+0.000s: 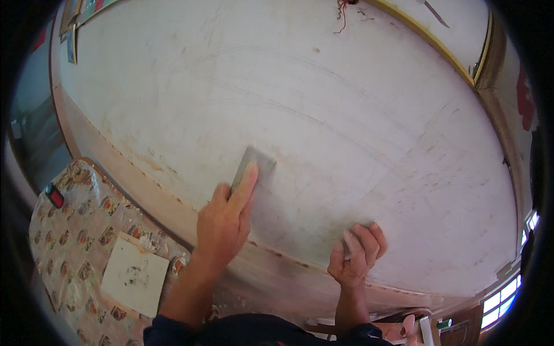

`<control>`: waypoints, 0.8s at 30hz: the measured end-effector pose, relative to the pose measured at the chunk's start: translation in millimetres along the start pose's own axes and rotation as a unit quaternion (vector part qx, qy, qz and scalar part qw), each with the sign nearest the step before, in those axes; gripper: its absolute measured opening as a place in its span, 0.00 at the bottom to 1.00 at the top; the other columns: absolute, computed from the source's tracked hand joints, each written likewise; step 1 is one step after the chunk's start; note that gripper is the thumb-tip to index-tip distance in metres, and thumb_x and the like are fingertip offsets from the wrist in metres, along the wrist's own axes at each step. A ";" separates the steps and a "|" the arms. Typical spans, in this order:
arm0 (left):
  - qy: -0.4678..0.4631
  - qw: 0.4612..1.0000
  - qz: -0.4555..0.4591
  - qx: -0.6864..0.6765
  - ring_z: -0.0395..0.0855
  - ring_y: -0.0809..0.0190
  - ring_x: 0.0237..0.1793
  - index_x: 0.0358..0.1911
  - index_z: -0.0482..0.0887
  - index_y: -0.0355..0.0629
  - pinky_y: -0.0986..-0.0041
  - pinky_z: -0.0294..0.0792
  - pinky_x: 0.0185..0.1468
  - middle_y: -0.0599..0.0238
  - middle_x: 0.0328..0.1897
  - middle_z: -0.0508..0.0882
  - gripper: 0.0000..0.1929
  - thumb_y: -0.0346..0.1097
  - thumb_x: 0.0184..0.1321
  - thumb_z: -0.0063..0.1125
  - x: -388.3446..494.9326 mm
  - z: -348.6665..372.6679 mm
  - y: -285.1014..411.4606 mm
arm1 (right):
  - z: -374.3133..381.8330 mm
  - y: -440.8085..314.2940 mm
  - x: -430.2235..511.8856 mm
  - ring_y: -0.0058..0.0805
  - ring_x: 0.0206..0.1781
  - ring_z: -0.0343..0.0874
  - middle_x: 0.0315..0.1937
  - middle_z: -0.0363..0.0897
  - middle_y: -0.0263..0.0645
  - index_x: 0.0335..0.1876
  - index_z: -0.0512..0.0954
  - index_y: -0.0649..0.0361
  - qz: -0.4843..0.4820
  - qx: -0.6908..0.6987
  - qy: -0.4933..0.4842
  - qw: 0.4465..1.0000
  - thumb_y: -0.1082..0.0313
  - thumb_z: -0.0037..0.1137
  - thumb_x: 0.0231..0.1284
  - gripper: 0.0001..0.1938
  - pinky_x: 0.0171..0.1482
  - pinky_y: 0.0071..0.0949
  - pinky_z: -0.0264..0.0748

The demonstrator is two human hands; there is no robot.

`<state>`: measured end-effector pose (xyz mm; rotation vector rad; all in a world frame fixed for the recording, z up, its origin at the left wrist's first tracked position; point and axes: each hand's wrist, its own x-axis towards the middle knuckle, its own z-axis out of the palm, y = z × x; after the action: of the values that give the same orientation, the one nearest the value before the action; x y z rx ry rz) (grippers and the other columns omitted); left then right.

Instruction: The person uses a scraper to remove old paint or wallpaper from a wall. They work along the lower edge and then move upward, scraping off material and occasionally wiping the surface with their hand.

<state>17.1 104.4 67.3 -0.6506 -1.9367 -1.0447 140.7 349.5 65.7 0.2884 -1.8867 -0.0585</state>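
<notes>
My left hand grips a flat grey rectangular block, possibly a sanding block, and holds it against the large whitish panel. Its index finger lies extended along the block. Lower right, my right hand has its fingers bent with their tips touching the same panel; nothing shows in it, and part of the palm is hidden. Faint curved lines and brownish scuffs mark the panel's face.
At the lower left stands a table with a patterned plastic cover, bearing a whitish square board, a red and black object and scraps. A yellowish wooden strip borders the panel at upper right; reddish wires are at the top.
</notes>
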 end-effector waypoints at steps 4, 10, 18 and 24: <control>0.010 1.000 0.018 -0.004 0.72 0.53 0.22 0.71 0.77 0.55 0.64 0.69 0.24 0.59 0.28 0.71 0.26 0.33 0.69 0.61 0.9 5.3 -2.1 | -13.0 7.1 -0.4 0.46 0.61 0.72 0.51 0.81 0.40 0.46 0.82 0.58 0.031 0.039 -0.024 0.998 0.72 0.61 0.55 0.12 0.62 0.43 0.71; -0.018 1.000 0.003 0.017 0.72 0.53 0.22 0.71 0.77 0.54 0.64 0.69 0.25 0.59 0.28 0.72 0.27 0.32 0.68 0.62 -14.4 6.0 21.9 | -33.6 29.5 -7.0 0.46 0.55 0.76 0.47 0.81 0.41 0.46 0.81 0.59 0.005 0.092 0.015 0.996 0.77 0.57 0.53 0.14 0.58 0.42 0.75; 0.042 0.999 -0.008 0.008 0.73 0.55 0.25 0.70 0.78 0.52 0.65 0.69 0.29 0.58 0.28 0.73 0.24 0.32 0.70 0.61 -15.7 27.3 38.5 | -39.4 54.0 -22.4 0.42 0.48 0.80 0.42 0.83 0.38 0.40 0.81 0.57 -0.036 0.194 0.022 0.980 0.79 0.55 0.52 0.11 0.47 0.36 0.79; 0.056 0.997 -0.054 0.024 0.75 0.52 0.29 0.70 0.77 0.48 0.64 0.70 0.35 0.56 0.29 0.76 0.24 0.31 0.71 0.59 1.0 24.5 45.2 | -35.1 58.3 -22.8 0.37 0.44 0.84 0.35 0.86 0.34 0.38 0.82 0.54 -0.077 0.266 0.010 0.961 0.75 0.57 0.54 0.07 0.43 0.33 0.78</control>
<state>39.7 148.9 79.7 -0.4546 -1.9095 -1.0744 170.6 414.8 66.9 0.7983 -1.8311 0.3520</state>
